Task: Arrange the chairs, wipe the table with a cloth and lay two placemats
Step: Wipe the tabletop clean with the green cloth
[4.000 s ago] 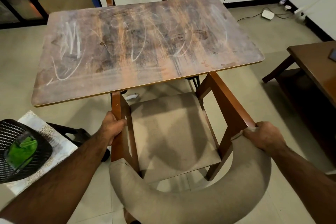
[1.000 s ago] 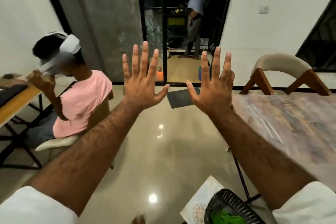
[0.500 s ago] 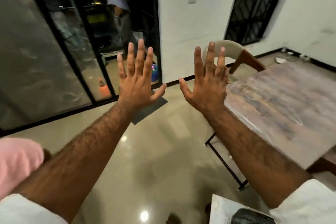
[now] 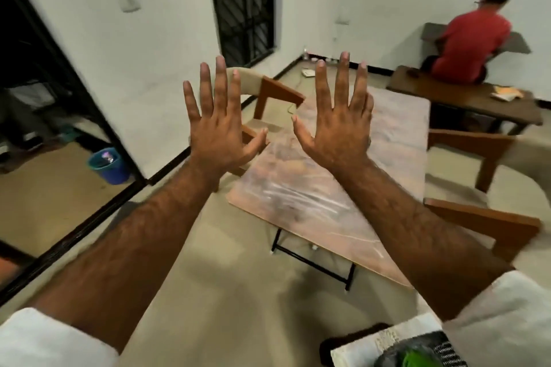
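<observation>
My left hand [image 4: 219, 125] and my right hand [image 4: 338, 125] are raised side by side in front of me, backs toward me, fingers straight and spread, holding nothing. Beyond and below them stands the scratched brown table [image 4: 313, 197] on black legs. A padded wooden chair [image 4: 268, 92] sits at its far left end. A second chair [image 4: 489, 176] with wooden arms stands at the table's right side. At the bottom right a black mesh basket [image 4: 429, 351] with something green in it rests on a pale patterned surface.
A person in a red shirt [image 4: 474, 42] sits at the back right behind a dark wooden bench [image 4: 465, 98]. A blue bucket [image 4: 108, 165] stands by the glass door frame on the left. Beige floor lies open between me and the table.
My view has swung right from the glass door to the table and the room's far corner. Both hands stay raised and spread. Four seconds ago they gripped the near chair's arms.
</observation>
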